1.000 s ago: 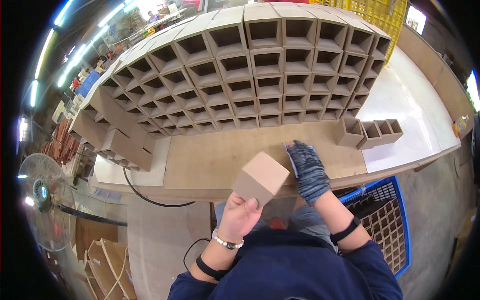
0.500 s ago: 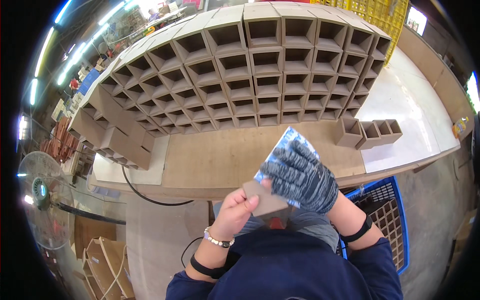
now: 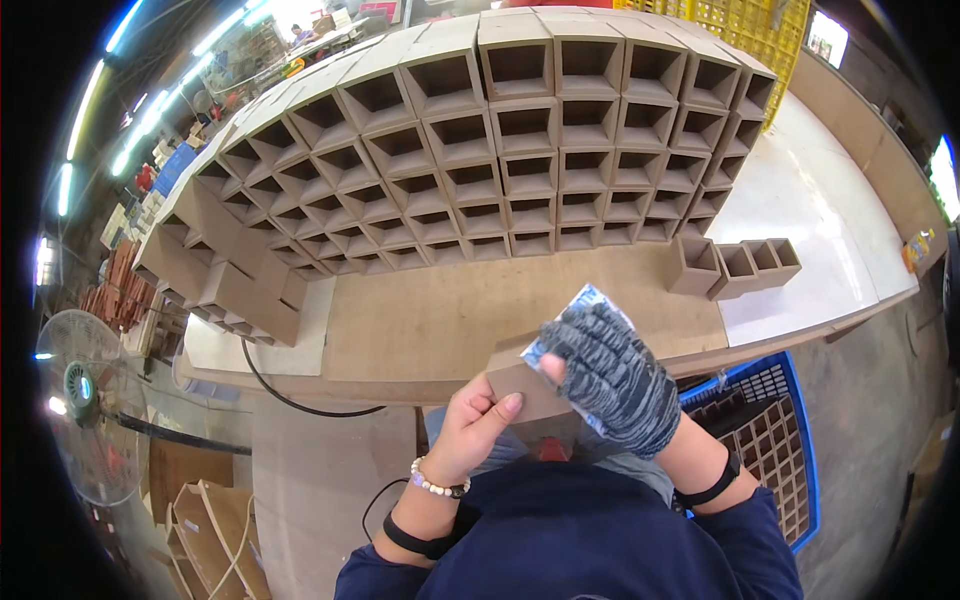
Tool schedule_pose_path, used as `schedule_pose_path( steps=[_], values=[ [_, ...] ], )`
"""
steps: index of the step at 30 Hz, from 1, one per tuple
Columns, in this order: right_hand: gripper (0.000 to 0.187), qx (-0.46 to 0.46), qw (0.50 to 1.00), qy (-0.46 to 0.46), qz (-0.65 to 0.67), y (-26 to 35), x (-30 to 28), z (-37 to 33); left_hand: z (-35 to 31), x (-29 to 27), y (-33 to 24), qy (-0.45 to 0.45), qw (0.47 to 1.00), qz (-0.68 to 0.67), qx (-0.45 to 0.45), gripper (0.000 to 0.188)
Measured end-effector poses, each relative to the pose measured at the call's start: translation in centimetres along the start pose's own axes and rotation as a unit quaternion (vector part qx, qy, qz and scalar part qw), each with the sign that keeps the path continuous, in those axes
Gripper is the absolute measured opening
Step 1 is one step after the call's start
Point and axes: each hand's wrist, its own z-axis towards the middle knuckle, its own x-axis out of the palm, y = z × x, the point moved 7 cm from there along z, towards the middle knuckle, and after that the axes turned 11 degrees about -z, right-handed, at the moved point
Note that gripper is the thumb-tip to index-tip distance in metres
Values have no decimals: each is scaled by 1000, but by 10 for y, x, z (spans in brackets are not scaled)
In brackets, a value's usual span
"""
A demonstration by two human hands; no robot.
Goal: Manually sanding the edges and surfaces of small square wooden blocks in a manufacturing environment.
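Note:
My left hand (image 3: 472,425), bare and with a beaded bracelet at the wrist, grips a small brown board box (image 3: 527,388) by its near left side, thumb on top. My right hand (image 3: 622,385) wears a grey knitted glove and lies over a sheet printed blue and white (image 3: 590,296). Its fingers hold the sheet against the right part of the box. The sheet's far corner sticks out past the fingertips. Glove and sheet hide much of the box's right side.
A tall wall of open-fronted brown boxes (image 3: 440,42) curves along the back of the worktable (image 3: 420,310), with more stacked boxes (image 3: 245,300) at left. Several loose boxes (image 3: 735,270) stand at right. A blue crate (image 3: 812,480) sits below the edge; a fan (image 3: 85,385) stands at left.
My right hand and the sheet have moved slightly nearer and to the right. The box has tilted, so more of its length shows. My left hand keeps its grip.

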Motion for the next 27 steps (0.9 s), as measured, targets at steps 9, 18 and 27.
schedule_pose_path(
  steps=[9, 18, 27],
  values=[
    [43, 84, 980, 141, -117, -59, 70, -40, -15, 22, -21, 132, 988, 69, 44, 27],
    [42, 44, 997, 40, 51, 2, -4, 1, -6, -3, -16, 55, 988, 129, 69, 23],
    [42, 104, 991, 34, -82, -53, 46, -23, -10, 2, -14, 55, 980, 182, 64, 24]
  ],
)
